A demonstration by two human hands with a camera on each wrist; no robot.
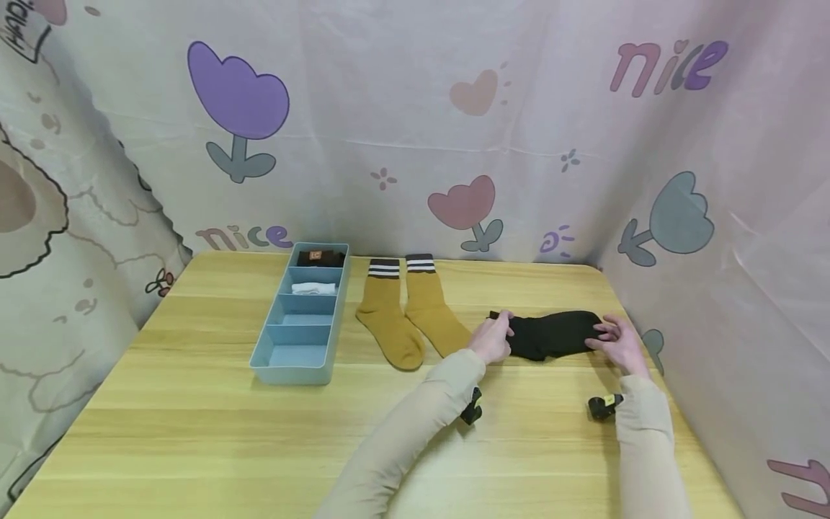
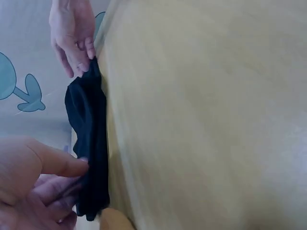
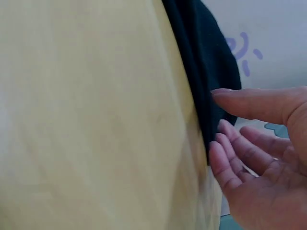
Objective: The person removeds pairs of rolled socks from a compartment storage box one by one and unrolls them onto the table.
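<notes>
A black sock (image 1: 551,335) lies stretched sideways on the right part of the table, with layered folds visible in the right wrist view. At its left end my left hand (image 1: 491,339) pinches the fabric between thumb and fingers; the left wrist view has that thumb (image 2: 72,165) over the sock (image 2: 91,129). My right hand (image 1: 622,344) is at the other end, its fingertips touching the rounded edge. Thumb and fingers of this hand (image 3: 259,158) stand apart in the right wrist view. Two mustard socks (image 1: 389,317) with striped dark cuffs lie flat to the left.
Left of the mustard socks stands a blue divided box (image 1: 329,346). A dark rolled item (image 1: 318,257) sits in its rear compartment, and a white folded item (image 1: 314,288) in the one before it. Patterned curtains (image 1: 363,108) border the wooden table (image 1: 194,425) behind and at the sides.
</notes>
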